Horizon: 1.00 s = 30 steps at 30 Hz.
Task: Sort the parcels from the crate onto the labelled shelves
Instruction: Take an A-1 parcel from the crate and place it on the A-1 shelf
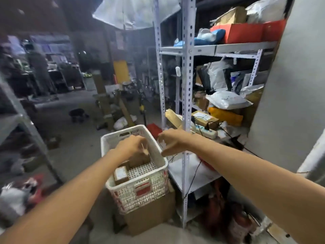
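The left hand (131, 146) is the nearer one: it reaches down into the crate (154, 184), fingers curled over the top of a brown parcel (140, 159) that stands upright near the crate's right wall, directly beneath the fingertips. Blur hides whether the grip has closed. The right hand (173, 142) hovers just outside the right rim, loosely curled and empty, between that parcel and the shelves (187, 85), while a smaller parcel (121, 175) lies in the near-left corner, apart from both hands.
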Motion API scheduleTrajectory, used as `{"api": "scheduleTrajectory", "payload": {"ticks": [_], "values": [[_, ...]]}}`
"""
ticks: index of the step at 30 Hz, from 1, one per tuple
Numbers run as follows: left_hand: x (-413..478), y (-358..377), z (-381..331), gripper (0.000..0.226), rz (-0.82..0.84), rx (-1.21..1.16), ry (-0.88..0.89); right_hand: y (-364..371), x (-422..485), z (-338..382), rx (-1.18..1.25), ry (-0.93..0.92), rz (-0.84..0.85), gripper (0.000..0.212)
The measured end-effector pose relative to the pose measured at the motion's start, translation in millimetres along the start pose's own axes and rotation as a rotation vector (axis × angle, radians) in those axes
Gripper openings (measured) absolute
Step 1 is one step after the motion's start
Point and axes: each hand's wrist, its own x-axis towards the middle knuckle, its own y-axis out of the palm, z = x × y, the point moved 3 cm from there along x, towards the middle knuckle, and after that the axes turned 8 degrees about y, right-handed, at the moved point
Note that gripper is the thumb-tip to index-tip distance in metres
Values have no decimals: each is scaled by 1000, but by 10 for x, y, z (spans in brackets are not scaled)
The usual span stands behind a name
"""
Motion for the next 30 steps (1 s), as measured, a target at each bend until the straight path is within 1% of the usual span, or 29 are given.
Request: {"api": "scheduleTrajectory", "payload": {"ticks": [3, 7, 9, 12, 14, 17, 20, 23, 25, 27, 28, 30], "values": [[-190, -45, 323, 31, 8, 7, -81, 53, 282, 237, -4, -44, 29, 47], [-270, -101, 710, 29, -13, 43, -181, 103, 674, 418, 41, -157, 44, 44], [-233, -126, 859, 33, -14, 40, -233, 130, 871, 440, 37, -200, 51, 48], [-68, -163, 1037, 34, -38, 40, -289, 178, 1240, 360, 38, -212, 57, 45], [71, -157, 1129, 35, -51, 23, -310, 185, 1454, 268, 47, -217, 65, 45], [274, -62, 1267, 36, -28, -12, -340, 212, 1756, 106, 62, -232, 92, 43], [476, 40, 1468, 36, 1, -36, -364, 328, 2070, -42, 35, -197, 128, 45], [721, 100, 1733, 35, 9, -57, -381, 450, 2415, -131, 0, -220, 166, 38], [929, 139, 1959, 36, 27, -61, -385, 481, 2709, -159, -10, -238, 171, 37], [1176, 170, 2233, 37, 53, -56, -376, 521, 3062, -158, -43, -223, 170, 26], [1285, 178, 2354, 38, 62, -53, -371, 548, 3219, -149, -61, -203, 171, 24], [1574, 170, 2675, 39, 66, -35, -350, 601, 3611, -126, -76, -178, 159, 24]]}}
